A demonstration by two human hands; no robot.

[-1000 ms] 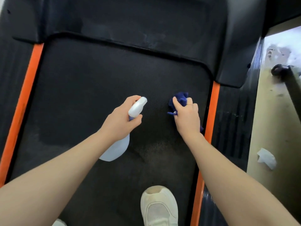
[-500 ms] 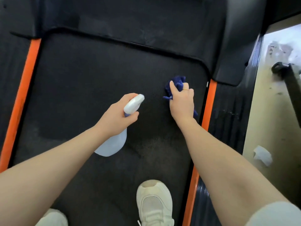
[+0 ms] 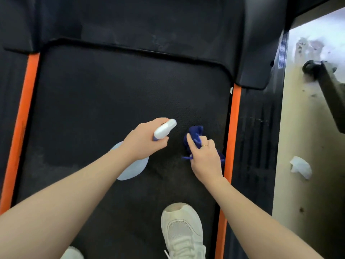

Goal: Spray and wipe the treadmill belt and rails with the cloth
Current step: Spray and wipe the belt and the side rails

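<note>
While wiping beside the right rail (image 3: 232, 128) | right hand (image 3: 204, 159) grips cloth (image 3: 195, 134) on belt (image 3: 112, 101) | left hand (image 3: 143, 141) holds spray bottle (image 3: 164, 130), ready to wet ahead.

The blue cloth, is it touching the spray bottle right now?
Apart. The head view shows a strip of bare black belt between the blue cloth and the spray bottle.

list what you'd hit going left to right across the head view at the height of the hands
left orange rail → belt → left hand gripping the spray bottle → blue cloth held by the right hand → right orange rail → crumpled white tissue on the floor
</note>
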